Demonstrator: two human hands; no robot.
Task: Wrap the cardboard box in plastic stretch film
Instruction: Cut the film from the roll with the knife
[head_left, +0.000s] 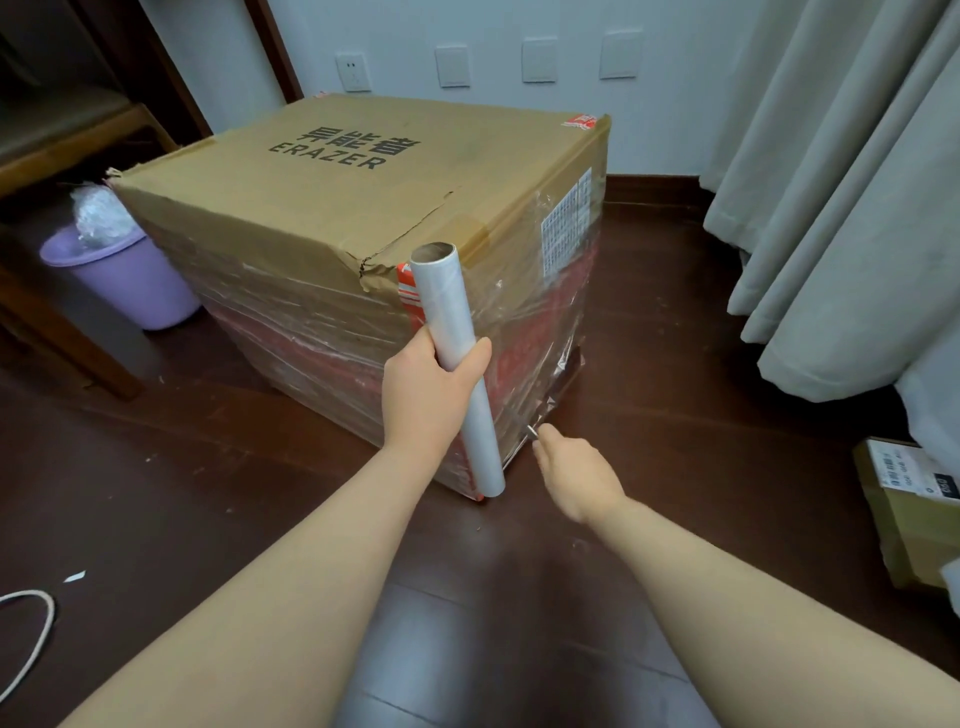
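Note:
A large brown cardboard box (332, 192) printed "ERAZER" stands on the dark wooden floor. Clear stretch film (540, 322) clings in wrinkled layers to its lower sides; the top is bare cardboard. My left hand (431, 395) grips the roll of stretch film (452, 322) around its middle and holds it nearly upright against the box's near corner. My right hand (576, 478) is low beside that corner, fingers curled around a small metal-tipped object (532, 430) that touches the film near the floor. What that object is I cannot make out.
A purple waste bin (124, 280) holding crumpled plastic stands left of the box, beside wooden furniture (67, 150). Grey curtains (841, 182) hang at the right. A smaller labelled carton (914, 514) lies at the right edge. A white cord (36, 623) curls on the floor lower left.

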